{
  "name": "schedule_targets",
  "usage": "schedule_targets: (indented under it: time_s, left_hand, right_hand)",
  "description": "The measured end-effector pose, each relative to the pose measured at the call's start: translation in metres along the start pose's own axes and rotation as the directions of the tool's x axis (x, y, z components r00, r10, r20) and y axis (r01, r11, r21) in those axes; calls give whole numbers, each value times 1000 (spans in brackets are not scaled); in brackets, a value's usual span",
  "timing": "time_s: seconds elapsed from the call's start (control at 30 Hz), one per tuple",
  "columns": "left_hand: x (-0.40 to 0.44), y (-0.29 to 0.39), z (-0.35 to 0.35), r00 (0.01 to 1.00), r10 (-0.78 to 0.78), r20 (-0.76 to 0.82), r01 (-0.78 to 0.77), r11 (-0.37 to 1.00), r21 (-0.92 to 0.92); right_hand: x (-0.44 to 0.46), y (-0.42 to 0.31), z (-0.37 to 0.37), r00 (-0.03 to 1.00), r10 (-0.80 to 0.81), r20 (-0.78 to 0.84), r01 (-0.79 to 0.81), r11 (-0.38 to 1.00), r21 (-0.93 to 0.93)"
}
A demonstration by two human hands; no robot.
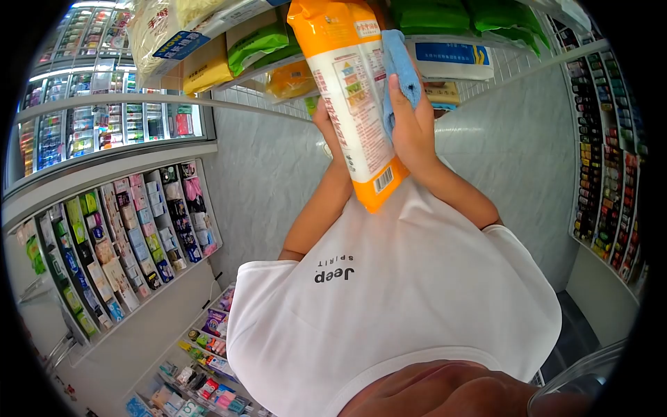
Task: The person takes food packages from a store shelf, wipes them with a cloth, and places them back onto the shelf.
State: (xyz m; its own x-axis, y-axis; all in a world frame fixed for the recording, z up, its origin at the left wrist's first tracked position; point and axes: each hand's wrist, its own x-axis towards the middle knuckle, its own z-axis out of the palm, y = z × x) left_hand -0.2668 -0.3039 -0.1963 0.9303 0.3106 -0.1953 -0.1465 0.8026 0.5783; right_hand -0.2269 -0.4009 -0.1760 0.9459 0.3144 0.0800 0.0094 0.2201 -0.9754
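Note:
An orange-and-white printed bag (356, 104) with a barcode is held up in front of my chest, tilted slightly. My left hand (325, 132) grips its left edge, with most of the fingers hidden behind it. On the other side, my right hand (413, 125) is closed on a folded blue cloth (397, 73), its thumb lying over it. The cloth rests against the bag's right edge. The bag's upper end is close to the shelf in front of me.
The shelf ahead holds green bags (431, 15), a yellow packet (208, 73) and a clear bag of noodles (154, 35). Racks of small packages (125, 236) stand at left, with a lit display (90, 125) behind. Shelves of bottles or jars (601, 153) line the right.

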Motion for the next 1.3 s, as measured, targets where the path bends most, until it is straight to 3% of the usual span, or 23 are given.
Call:
schedule_targets:
  time_s: [0.1, 0.13, 0.2, 0.27, 0.37, 0.5, 0.6, 0.7, 0.8, 0.93, 1.03, 1.07, 1.17, 1.27, 1.3]
  left_hand:
    - [7, 1, -8, 989, -135, 55, 145, 941, -307]
    - [14, -9, -37, 970, -187, 154, 231, 906, -355]
    - [18, -12, -44, 943, -238, 233, 317, 855, -410]
    - [17, -14, -37, 918, -277, 285, 378, 832, -406]
    - [13, -13, -13, 873, -338, 352, 458, 816, -353]
    - [12, -17, -5, 789, -384, 479, 570, 749, -338]
    - [12, -12, -6, 732, -400, 551, 631, 703, -328]
    - [15, -13, -9, 712, -424, 559, 654, 690, -310]
    - [15, -17, -9, 694, -446, 566, 675, 675, -296]
    - [18, -25, -9, 684, -461, 565, 686, 670, -284]
    - [22, -32, -9, 677, -476, 561, 695, 664, -275]
    - [21, -33, -10, 677, -477, 560, 695, 665, -273]
    - [23, -29, -16, 694, -461, 552, 678, 676, -288]
    - [22, -16, -9, 711, -417, 566, 653, 690, -312]
    - [23, -14, -7, 722, -407, 560, 634, 713, -299]
  right_hand:
    - [-5, -6, -5, 995, -97, 19, 97, 995, -2]
    - [-10, -9, -7, 995, -98, 27, 97, 995, 26]
    - [-9, -12, -16, 955, -257, 147, 273, 956, -106]
    - [1, -16, -28, 777, -468, 421, 614, 713, -340]
    - [-9, -32, -25, 575, -293, 764, 795, 421, -437]
    - [-16, -34, -26, 439, -299, 847, 853, 436, -287]
    - [7, -38, -23, 531, -314, 787, 831, 376, -410]
    - [44, -31, -22, 670, -420, 613, 742, 330, -584]
    - [66, -27, -24, 699, -461, 547, 700, 284, -655]
    - [21, -44, -6, 515, -299, 803, 835, 388, -390]
    - [20, -42, -13, 504, -292, 813, 831, 421, -364]
    - [24, -41, -15, 543, -337, 769, 833, 334, -442]
    - [7, -42, -15, 464, -286, 839, 857, 387, -342]
    - [-23, -37, -18, 263, -259, 929, 875, 470, -116]
    - [-26, -37, -21, 254, -268, 929, 873, 478, -101]
